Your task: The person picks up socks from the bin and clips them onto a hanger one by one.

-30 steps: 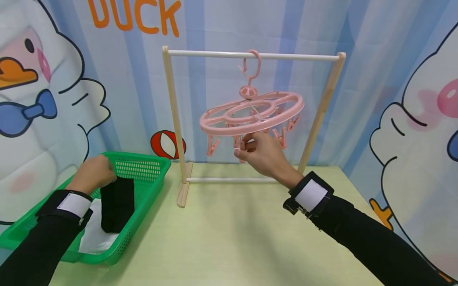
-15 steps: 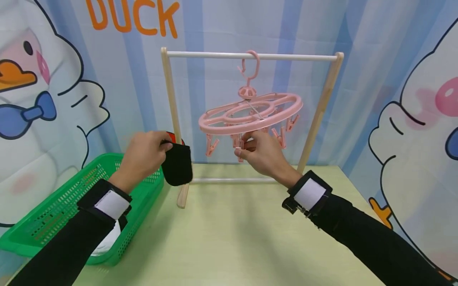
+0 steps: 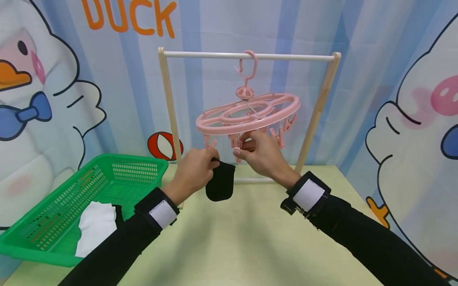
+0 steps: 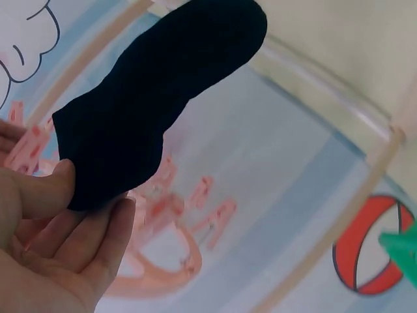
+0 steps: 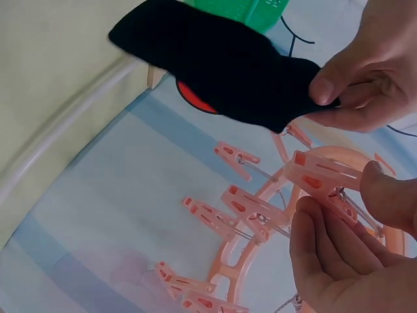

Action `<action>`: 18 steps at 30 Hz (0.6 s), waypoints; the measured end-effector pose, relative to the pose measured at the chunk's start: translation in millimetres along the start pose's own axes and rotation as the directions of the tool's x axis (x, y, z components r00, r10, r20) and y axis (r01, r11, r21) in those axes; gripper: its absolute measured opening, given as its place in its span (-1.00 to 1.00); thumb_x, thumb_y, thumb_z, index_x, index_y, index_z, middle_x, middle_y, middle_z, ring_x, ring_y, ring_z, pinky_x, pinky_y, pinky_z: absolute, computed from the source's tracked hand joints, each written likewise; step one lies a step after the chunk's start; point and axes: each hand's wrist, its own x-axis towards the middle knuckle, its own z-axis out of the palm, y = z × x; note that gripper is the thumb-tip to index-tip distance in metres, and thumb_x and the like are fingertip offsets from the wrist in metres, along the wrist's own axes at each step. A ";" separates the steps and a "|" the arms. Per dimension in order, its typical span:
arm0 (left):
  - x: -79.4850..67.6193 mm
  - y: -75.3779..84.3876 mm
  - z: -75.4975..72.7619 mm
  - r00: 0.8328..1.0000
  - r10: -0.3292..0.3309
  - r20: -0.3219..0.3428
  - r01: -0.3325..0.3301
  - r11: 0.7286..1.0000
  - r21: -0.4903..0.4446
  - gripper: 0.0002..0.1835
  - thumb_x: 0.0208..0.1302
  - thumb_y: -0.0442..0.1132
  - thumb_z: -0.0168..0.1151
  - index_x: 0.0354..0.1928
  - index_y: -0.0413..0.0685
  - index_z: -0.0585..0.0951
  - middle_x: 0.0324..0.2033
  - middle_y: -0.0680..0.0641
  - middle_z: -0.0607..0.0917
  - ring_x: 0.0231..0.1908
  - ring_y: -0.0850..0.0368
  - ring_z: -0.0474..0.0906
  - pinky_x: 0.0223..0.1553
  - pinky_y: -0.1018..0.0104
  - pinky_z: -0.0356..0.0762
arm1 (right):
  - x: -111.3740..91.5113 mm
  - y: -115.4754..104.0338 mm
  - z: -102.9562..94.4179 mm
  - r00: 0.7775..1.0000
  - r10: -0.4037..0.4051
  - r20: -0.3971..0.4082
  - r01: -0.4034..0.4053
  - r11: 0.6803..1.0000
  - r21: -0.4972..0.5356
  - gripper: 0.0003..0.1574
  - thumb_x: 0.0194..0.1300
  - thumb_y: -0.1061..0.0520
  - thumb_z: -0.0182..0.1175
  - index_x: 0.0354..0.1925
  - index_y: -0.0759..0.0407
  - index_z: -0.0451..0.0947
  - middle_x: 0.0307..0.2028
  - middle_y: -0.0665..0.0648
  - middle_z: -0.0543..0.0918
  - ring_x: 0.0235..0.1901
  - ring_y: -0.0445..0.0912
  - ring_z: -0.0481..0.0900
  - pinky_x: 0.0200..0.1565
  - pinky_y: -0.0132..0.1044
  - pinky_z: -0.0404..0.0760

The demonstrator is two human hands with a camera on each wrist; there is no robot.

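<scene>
A black sock (image 4: pixel 150 98) hangs from my left hand (image 3: pixel 195 169), pinched at its cuff between thumb and fingers. In the head view the sock dangles just below the pink round clip hanger (image 3: pixel 247 126). My right hand (image 3: pixel 262 153) pinches a pink clothespin (image 5: pixel 326 182) on the hanger's near side, thumb on one arm and fingers on the other. The sock's cuff is close to that clothespin but apart from it in the right wrist view. Several other clothespins (image 5: pixel 241 212) dangle from the ring with nothing in them.
The hanger hooks over the white top bar (image 3: pixel 293 57) of a wooden-sided rack (image 3: pixel 323 99). At the left stands a green basket (image 3: pixel 162 171) holding a white cloth item (image 3: pixel 96 226) and a black one (image 3: pixel 119 214). A printed curtain backs the table (image 3: pixel 286 238).
My left hand has lifted the black sock out of the green basket and carried it right, up beside my right hand. The right hand has stayed on the clothespin.
</scene>
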 end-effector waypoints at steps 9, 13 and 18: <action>7.5 8.3 21.5 0.998 0.045 -0.044 -0.049 0.996 -0.080 -0.93 0.20 -0.46 0.30 -0.34 -0.19 0.71 -0.44 -0.03 0.71 -0.45 0.15 0.57 -0.04 0.11 0.57 | 0.2 2.1 5.4 1.000 -0.012 -0.014 0.012 1.000 0.029 -0.77 0.22 0.27 0.35 -0.18 0.33 0.54 -0.23 0.18 0.70 -0.23 -0.11 0.68 -0.19 -0.10 0.67; 12.9 10.8 24.4 0.998 0.045 -0.050 -0.049 0.996 -0.075 -0.93 0.19 -0.47 0.30 -0.34 -0.19 0.71 -0.47 -0.02 0.70 -0.42 0.15 0.58 0.32 -0.03 0.16 | 0.2 3.3 6.2 1.000 -0.010 -0.026 0.010 1.000 0.020 -0.80 0.21 0.27 0.36 -0.22 0.32 0.55 -0.28 0.19 0.72 -0.26 -0.10 0.69 -0.20 -0.09 0.67; 19.0 12.5 25.0 0.998 0.034 -0.048 -0.038 0.996 -0.078 -0.93 0.19 -0.47 0.30 -0.35 -0.18 0.70 -0.49 0.00 0.69 -0.41 0.17 0.58 0.36 -0.04 0.06 | 0.8 5.6 5.5 0.998 -0.027 -0.050 0.030 0.998 0.053 -0.83 0.20 0.31 0.35 -0.26 0.33 0.55 -0.27 0.20 0.70 -0.27 -0.09 0.69 -0.21 -0.09 0.67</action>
